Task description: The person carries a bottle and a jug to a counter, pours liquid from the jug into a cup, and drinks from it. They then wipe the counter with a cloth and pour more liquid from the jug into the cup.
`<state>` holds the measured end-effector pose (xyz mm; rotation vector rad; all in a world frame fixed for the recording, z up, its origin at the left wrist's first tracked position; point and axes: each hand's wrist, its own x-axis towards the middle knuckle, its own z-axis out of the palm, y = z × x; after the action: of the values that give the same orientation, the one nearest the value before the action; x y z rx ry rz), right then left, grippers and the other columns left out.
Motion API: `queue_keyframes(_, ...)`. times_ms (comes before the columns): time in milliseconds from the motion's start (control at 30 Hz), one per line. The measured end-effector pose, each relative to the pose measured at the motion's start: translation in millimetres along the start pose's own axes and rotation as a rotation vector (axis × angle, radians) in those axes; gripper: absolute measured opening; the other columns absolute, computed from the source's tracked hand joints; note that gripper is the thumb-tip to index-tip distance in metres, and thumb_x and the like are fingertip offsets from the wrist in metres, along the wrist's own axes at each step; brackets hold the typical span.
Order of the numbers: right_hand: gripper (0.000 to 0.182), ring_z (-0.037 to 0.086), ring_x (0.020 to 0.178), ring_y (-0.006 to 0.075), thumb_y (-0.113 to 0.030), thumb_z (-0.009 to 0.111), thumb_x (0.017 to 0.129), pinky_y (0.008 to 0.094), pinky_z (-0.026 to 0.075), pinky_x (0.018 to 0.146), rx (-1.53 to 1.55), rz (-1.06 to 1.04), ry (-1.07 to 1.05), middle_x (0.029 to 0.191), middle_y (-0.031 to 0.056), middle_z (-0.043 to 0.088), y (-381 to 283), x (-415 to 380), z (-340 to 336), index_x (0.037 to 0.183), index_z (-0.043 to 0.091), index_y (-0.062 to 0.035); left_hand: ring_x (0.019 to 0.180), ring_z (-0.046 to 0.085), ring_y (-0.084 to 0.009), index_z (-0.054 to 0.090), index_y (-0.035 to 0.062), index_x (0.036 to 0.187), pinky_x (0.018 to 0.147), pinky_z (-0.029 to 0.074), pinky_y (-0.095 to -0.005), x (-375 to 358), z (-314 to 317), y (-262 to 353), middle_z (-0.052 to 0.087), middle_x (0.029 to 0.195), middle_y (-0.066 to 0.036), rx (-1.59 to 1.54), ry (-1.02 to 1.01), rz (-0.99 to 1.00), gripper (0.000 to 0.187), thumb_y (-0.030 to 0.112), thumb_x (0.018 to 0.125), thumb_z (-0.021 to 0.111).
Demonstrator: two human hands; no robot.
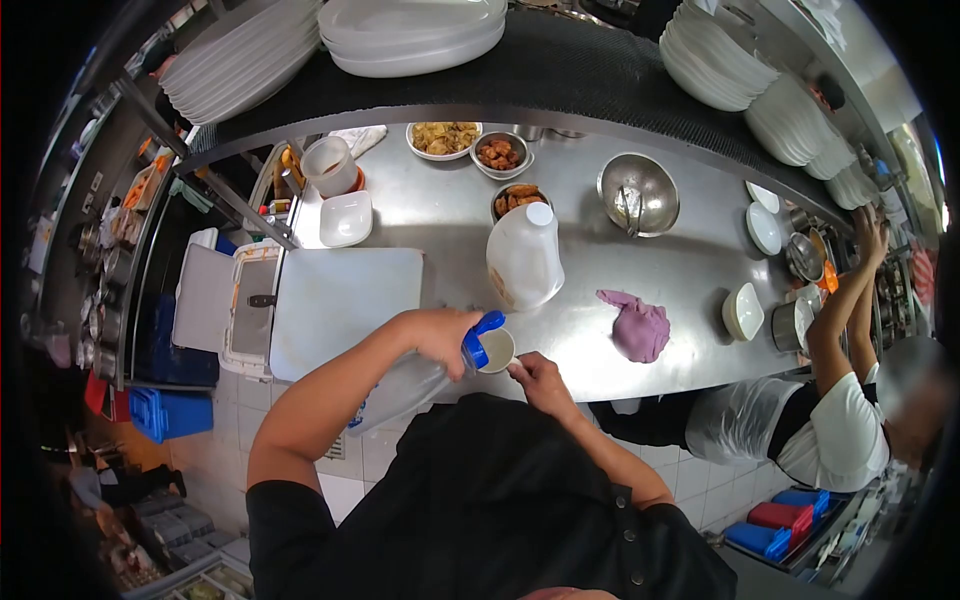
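Observation:
My left hand (445,338) is closed round the neck of a large clear plastic bottle (403,395) with a blue flip-top cap (476,350). The bottle lies tilted, its cap swung up and its mouth at the rim of a pale cup (499,353). By its handle, my right hand (541,384) grips this cup near the table's front edge. Just beyond stands a white plastic jug (526,258). To the right on the steel table (580,285) lies a bunched purple cloth (640,328).
A white cutting board (345,300) lies left. Food bowls (499,153) and a steel bowl (638,195) with utensils stand farther back. Above runs a shelf (580,70) with stacked plates (415,35). At the right, a co-worker (835,420) reaches up toward the shelf.

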<state>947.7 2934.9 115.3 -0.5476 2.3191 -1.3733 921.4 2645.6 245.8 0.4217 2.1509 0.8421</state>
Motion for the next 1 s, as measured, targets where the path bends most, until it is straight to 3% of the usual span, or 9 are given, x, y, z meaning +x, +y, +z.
queue_keyframes(533,0.029,0.068,0.093,0.0260,-0.026,0.074,0.104,0.0388,0.054,0.086,0.057,0.023,-0.031,0.103,0.0167,0.071,-32,7,-4,0.109,0.074,0.0024,0.114,0.070,-0.0401,0.048,0.0063,0.145,0.097,0.057,-0.0456,-25,-1,11,0.072,0.122,-0.020,0.049,0.128,0.017,0.100,0.016,0.057,0.096)
queue_keyframes(600,0.028,0.067,0.094,0.0251,-0.026,0.073,0.105,0.0385,0.054,0.086,0.089,0.051,-0.045,0.103,0.0161,0.070,-34,8,-3,0.108,0.074,0.0023,0.110,0.070,-0.0435,0.051,-0.0006,0.130,0.092,0.057,-0.0475,-32,-1,13,0.072,0.117,-0.024,0.082,0.234,0.093,0.085,0.018,0.058,0.093)
queue_keyframes(633,0.028,0.067,0.094,0.0251,-0.026,0.073,0.105,0.0385,0.054,0.086,0.089,0.049,-0.040,0.103,0.0161,0.070,-36,9,-5,0.108,0.074,0.0023,0.110,0.070,-0.0435,0.051,-0.0006,0.130,0.092,0.057,-0.0475,-37,-2,14,0.072,0.117,-0.024,0.087,0.233,0.095,0.085,0.018,0.058,0.093)
queue_keyframes(700,0.032,0.068,0.092,0.0344,-0.030,0.073,0.104,0.0433,0.054,0.084,0.078,0.035,-0.057,0.104,0.0211,0.070,-44,9,-8,0.106,0.075,0.0013,0.111,0.069,-0.0421,0.047,0.0024,0.143,0.096,0.056,-0.0474,-51,-4,20,0.070,0.122,-0.023,0.068,0.372,0.049,0.094,0.013,0.061,0.092)
queue_keyframes(733,0.032,0.068,0.092,0.0344,-0.030,0.073,0.104,0.0433,0.054,0.084,0.081,0.034,-0.053,0.104,0.0211,0.070,-48,10,-9,0.106,0.075,0.0013,0.111,0.069,-0.0421,0.047,0.0024,0.143,0.096,0.056,-0.0474,-61,-6,24,0.070,0.122,-0.023,0.073,0.370,0.049,0.094,0.013,0.061,0.092)
queue_keyframes(800,0.032,0.067,0.091,0.0340,-0.029,0.073,0.104,0.0423,0.054,0.083,0.123,0.035,-0.050,0.103,0.0212,0.069,-55,10,-11,0.106,0.075,0.0021,0.113,0.068,-0.0397,0.039,0.0111,0.159,0.101,0.055,-0.0474,-79,-10,36,0.069,0.126,-0.022,-0.085,0.469,0.077,0.110,0.008,0.062,0.091)
queue_keyframes(933,0.031,0.067,0.091,0.0317,-0.028,0.073,0.104,0.0413,0.053,0.083,0.148,0.002,-0.046,0.101,0.0199,0.069,-71,13,-14,0.105,0.075,0.0026,0.114,0.067,-0.0367,0.040,0.0169,0.163,0.103,0.055,-0.0451,-103,-5,48,0.069,0.125,-0.017,-0.122,0.607,0.140,0.114,0.005,0.061,0.090)
queue_keyframes(1000,0.030,0.066,0.091,0.0287,-0.028,0.073,0.104,0.0401,0.053,0.084,0.225,0.071,-0.072,0.101,0.0180,0.069,-78,17,-17,0.107,0.075,0.0025,0.117,0.067,-0.0349,0.057,0.0106,0.150,0.103,0.054,-0.0417,-116,-9,50,0.068,0.125,-0.015,-0.083,0.737,0.165,0.097,0.002,0.060,0.089)
